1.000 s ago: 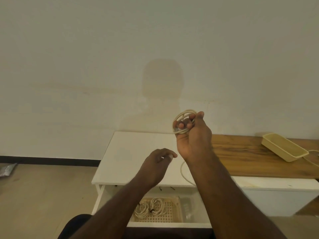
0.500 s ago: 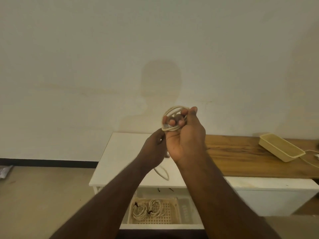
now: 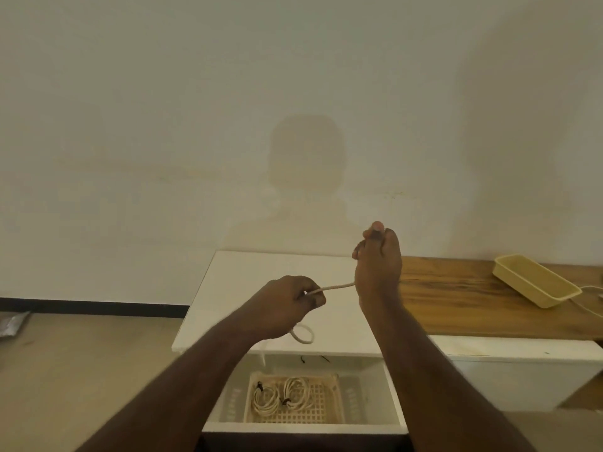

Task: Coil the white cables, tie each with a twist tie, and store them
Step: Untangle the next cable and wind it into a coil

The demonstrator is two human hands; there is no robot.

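Observation:
A white cable runs taut between my two hands above the white cabinet top. My right hand is raised with its fingers curled round the cable; the coil is hidden inside the fist. My left hand pinches the cable lower and to the left, and a loose loop hangs below it. Two tied white coils lie in a beige slotted basket inside the open drawer. Two dark twist ties lie at the drawer's back edge.
A wooden counter extends to the right of the cabinet. On it stands a yellowish tray, with another white cable beside it at the frame's right edge. A plain wall rises behind. A grey bag lies on the floor at left.
My left hand has moved down and left from the right hand, drawing a length of cable out taut. The right hand has turned, so the coil no longer shows.

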